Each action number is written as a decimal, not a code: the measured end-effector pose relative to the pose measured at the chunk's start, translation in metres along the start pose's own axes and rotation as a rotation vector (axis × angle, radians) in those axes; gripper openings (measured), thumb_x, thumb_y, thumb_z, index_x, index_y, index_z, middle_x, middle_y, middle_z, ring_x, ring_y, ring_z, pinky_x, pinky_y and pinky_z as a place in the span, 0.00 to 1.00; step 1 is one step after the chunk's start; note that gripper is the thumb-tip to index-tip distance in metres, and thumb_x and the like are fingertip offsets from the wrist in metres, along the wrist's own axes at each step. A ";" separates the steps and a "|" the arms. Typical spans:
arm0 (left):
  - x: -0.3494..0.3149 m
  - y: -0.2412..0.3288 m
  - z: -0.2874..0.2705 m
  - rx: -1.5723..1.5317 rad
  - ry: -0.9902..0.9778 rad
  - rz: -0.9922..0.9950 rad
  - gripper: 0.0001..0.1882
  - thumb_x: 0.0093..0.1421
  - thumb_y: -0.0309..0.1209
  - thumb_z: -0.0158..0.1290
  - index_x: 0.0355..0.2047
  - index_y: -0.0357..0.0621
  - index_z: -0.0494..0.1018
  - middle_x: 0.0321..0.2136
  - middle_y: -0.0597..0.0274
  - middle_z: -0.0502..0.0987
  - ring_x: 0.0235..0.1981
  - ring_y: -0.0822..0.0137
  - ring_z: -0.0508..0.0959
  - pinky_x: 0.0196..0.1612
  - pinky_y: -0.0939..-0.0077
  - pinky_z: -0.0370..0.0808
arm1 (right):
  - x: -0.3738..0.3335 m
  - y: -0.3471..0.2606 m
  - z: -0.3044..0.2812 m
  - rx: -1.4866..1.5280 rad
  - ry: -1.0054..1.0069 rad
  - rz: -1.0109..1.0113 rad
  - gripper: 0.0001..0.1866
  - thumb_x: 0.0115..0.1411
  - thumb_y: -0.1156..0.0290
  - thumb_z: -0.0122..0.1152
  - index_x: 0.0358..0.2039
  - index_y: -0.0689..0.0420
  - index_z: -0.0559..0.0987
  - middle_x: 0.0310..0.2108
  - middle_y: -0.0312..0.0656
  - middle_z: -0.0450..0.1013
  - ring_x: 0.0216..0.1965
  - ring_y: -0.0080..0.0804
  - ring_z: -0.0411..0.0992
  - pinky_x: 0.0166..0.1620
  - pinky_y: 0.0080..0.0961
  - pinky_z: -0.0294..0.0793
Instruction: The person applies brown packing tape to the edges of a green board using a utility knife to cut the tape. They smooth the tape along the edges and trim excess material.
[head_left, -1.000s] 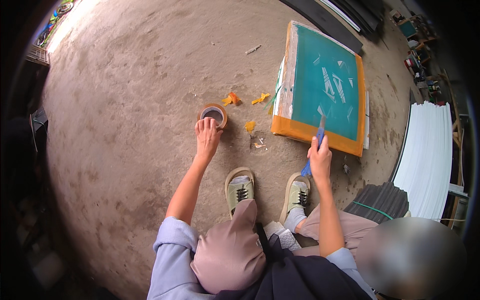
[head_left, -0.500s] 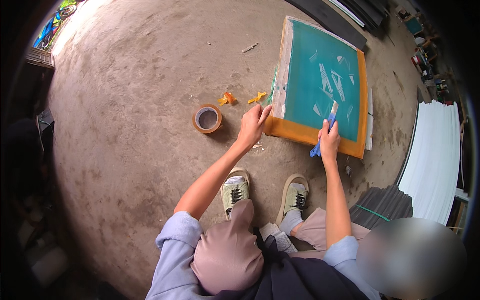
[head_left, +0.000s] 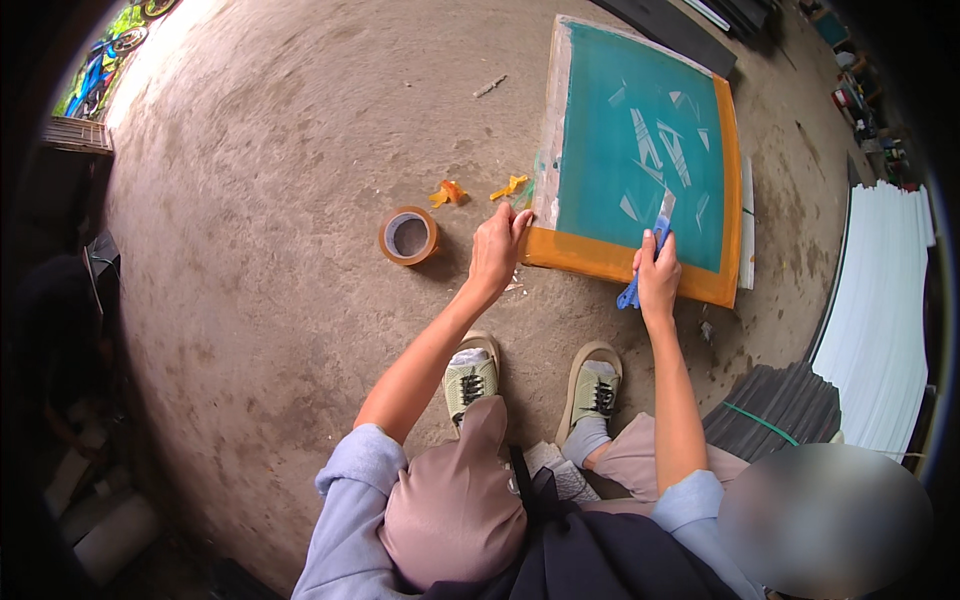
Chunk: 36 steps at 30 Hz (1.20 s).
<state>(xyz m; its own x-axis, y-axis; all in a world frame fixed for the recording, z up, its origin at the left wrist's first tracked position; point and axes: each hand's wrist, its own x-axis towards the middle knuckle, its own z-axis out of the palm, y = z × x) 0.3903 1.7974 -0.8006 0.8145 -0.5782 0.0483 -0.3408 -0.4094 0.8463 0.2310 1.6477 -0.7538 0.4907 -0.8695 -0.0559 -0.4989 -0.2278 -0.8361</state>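
Observation:
A screen-printing frame with teal mesh, pale cut-like shapes and a band of orange-brown tape along its near and right edges lies ahead and to the right. My right hand is closed around a blue utility knife, its blade out and pointing away from me over the mesh. At the frame's near left corner, my left hand has its fingers curled and thumb pressed in; what they pinch is hidden. A roll of brown packing tape stands on the floor to the left of that hand.
Crumpled orange tape and a yellow scrap lie on the concrete floor. White sheets and a strapped dark stack stand at the right. My feet are just below the frame.
The view has shifted slightly, so the frame appears a little higher and farther left. Both hands keep about the same place at the frame, with the knife still in the right.

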 end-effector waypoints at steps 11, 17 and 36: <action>-0.004 0.012 0.010 0.280 -0.072 -0.109 0.17 0.65 0.40 0.36 0.29 0.39 0.61 0.24 0.43 0.74 0.28 0.40 0.74 0.28 0.48 0.69 | 0.000 0.003 0.000 0.054 -0.020 0.008 0.12 0.64 0.64 0.45 0.29 0.58 0.64 0.12 0.37 0.65 0.12 0.25 0.66 0.17 0.25 0.63; -0.003 0.010 0.011 0.354 -0.062 -0.066 0.17 0.65 0.40 0.35 0.29 0.39 0.61 0.23 0.44 0.75 0.26 0.42 0.75 0.26 0.48 0.71 | 0.001 0.002 0.002 -0.014 -0.029 0.015 0.13 0.64 0.62 0.45 0.30 0.59 0.65 0.13 0.39 0.66 0.14 0.31 0.68 0.21 0.30 0.66; 0.000 -0.047 0.017 -0.454 -0.244 -0.639 0.23 0.62 0.50 0.42 0.43 0.42 0.62 0.40 0.57 0.70 0.36 0.63 0.75 0.36 0.69 0.74 | 0.006 -0.001 0.001 -0.058 -0.066 0.020 0.13 0.64 0.60 0.44 0.31 0.59 0.64 0.13 0.39 0.66 0.14 0.32 0.67 0.20 0.30 0.65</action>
<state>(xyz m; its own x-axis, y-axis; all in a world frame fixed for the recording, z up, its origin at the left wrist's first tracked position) 0.3983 1.8046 -0.8489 0.6444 -0.4890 -0.5880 0.4201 -0.4161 0.8064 0.2349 1.6435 -0.7544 0.5250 -0.8440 -0.1100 -0.5492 -0.2372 -0.8013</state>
